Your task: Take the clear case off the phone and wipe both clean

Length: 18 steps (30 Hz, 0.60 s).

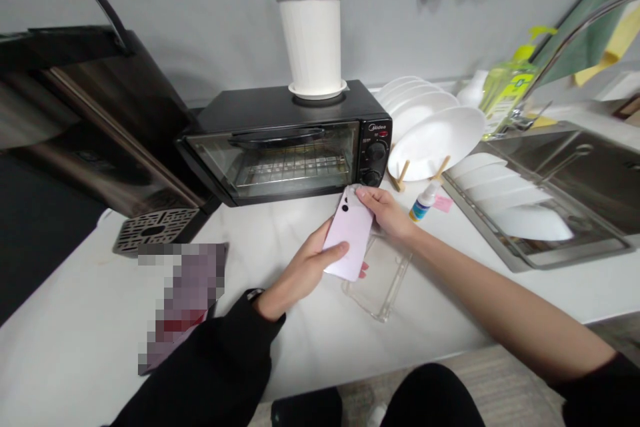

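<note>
My left hand (311,259) grips a pale pink smartphone (349,240), its back with the dark camera lenses facing up. The thumb lies across the phone's lower back and fingertips show past its far edge. My right hand (384,209) is closed at the phone's top end, thumb and fingers pressed together by the lenses. Something thin and greyish shows under those fingers; I cannot make out what it is. Below the phone, a clear phone case (384,277) lies on the white counter (310,340). A small white spray bottle (425,201) with a blue and yellow label stands right of my right hand.
Behind stands a black toaster oven (280,160), with a white cup (313,40) of chopsticks on top. White plates (435,140) fill a rack beside it. At right is a steel sink (520,260). A dark machine (100,120) and a partly pixelated flat object (187,307) are left.
</note>
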Motion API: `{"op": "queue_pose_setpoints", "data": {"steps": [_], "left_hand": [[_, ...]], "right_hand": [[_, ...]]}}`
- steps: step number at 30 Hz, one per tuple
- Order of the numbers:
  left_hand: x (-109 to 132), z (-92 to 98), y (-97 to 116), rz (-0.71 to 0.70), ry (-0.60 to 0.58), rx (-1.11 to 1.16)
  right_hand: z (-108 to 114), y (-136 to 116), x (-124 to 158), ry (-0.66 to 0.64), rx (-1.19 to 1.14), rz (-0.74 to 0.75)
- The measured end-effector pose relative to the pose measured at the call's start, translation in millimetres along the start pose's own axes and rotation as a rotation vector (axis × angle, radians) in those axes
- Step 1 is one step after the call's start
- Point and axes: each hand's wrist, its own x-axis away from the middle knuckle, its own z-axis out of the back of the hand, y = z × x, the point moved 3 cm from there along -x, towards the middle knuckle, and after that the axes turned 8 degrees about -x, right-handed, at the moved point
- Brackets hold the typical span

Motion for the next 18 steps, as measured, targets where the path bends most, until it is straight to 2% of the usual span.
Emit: {"op": "queue_pose_setpoints", "data": {"steps": [2,5,7,10,14,18], "left_hand": [[0.0,5.4,2.6,0.039,-0.008,-0.006],[2.8,14.8,9.7,0.107,-0.010,-0.123],[5.2,20.0,15.7,0.147,-0.035,-0.167],[7.1,26.4,23.9,0.188,-0.096,-0.126],[8.8,34.3,31.1,0.223,-0.077,-0.162],[11.6,33.4,33.1,0.322,-0.118,-0.228]], "right_hand": [[-1.7,-3.3,0.3,-0.084,-0.073,-0.040],[-2.0,-5.3,1.4,-0.177,-0.001,-0.099],[-2.0,-4.2,2.2,-0.175,0.072,-0.099],[-6.3,-3.0,4.0,-0.158,0.034,-0.075],[-12.3,-4.4,6.5,-0.219,0.012,-0.093],[-8.7,-4.3,7.6,-0.161,0.101,-0.098]]}}
